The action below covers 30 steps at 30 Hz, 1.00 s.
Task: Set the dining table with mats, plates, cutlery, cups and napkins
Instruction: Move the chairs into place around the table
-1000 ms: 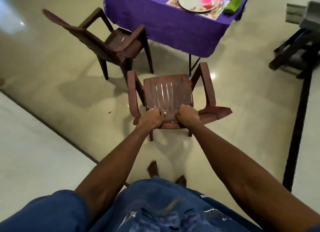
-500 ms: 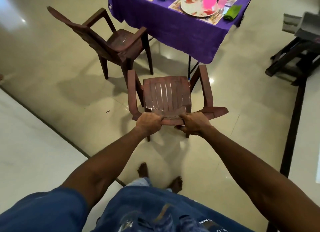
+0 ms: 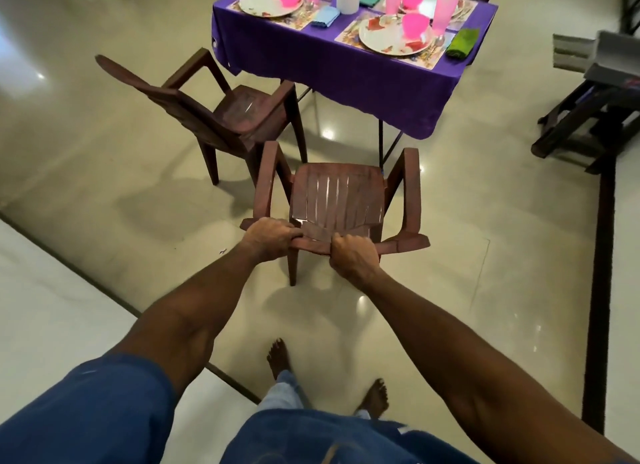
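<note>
A brown plastic armchair (image 3: pixel 337 195) stands on the floor in front of me, facing the table. My left hand (image 3: pixel 268 235) and my right hand (image 3: pixel 351 257) both grip the top edge of its backrest. Beyond it is the dining table under a purple cloth (image 3: pixel 346 72). On the cloth lie patterned mats with white plates (image 3: pixel 393 39), pink cups (image 3: pixel 415 25), tall pink tumblers (image 3: pixel 445 8), a blue napkin (image 3: pixel 325 16) and a green napkin (image 3: pixel 462 42). Cutlery lies beside the near right plate.
A second brown armchair (image 3: pixel 225 110) stands left of the held one, turned toward the table. Dark stacked furniture (image 3: pixel 588 117) sits at the right. A dark floor strip (image 3: pixel 601 290) runs down the right side. My bare feet are below.
The chair in my hands has moved forward, nearer the table. More of the set tabletop has come into view at the top.
</note>
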Tool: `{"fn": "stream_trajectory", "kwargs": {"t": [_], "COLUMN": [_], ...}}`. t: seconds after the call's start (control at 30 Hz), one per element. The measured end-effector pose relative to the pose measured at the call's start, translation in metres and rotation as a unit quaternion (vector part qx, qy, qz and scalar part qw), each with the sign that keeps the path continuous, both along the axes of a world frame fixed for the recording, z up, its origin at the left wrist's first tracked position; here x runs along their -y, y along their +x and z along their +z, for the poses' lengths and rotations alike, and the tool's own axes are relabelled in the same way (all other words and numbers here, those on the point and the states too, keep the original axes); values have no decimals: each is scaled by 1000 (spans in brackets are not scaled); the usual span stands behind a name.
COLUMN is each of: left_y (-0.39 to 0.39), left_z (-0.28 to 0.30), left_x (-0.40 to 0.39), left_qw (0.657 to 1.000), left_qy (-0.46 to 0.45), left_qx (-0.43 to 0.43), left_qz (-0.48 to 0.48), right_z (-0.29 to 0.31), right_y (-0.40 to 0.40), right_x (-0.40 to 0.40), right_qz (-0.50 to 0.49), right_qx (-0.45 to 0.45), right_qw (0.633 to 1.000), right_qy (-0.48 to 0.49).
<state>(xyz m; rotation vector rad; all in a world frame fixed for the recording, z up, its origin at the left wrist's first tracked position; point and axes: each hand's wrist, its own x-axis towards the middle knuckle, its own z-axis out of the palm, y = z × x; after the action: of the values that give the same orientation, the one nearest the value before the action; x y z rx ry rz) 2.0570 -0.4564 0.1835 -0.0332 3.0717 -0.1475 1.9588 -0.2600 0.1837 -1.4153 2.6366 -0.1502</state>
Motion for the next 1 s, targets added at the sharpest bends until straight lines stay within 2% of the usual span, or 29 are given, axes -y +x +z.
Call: {"fn": "stream_trajectory", "kwargs": {"t": [0.33, 0.43, 0.83, 1.0], "left_y": [-46, -66, -152, -170], "left_z": [-3, 0, -1, 0], "left_x": [147, 175, 246, 271], "left_qw": [995, 996, 994, 991], "left_qy": [-40, -29, 2, 2], "left_qx": [21, 32, 31, 39], "left_qz": [-87, -79, -108, -127], "right_z": [-7, -4, -8, -8], "right_y": [-8, -27, -93, -102], "right_x": [134, 160, 224, 248], "right_qz": [-99, -106, -157, -167], "right_qx": [2, 13, -27, -15], "right_qw": [995, 994, 987, 986], "right_qy": [6, 6, 6, 1]}}
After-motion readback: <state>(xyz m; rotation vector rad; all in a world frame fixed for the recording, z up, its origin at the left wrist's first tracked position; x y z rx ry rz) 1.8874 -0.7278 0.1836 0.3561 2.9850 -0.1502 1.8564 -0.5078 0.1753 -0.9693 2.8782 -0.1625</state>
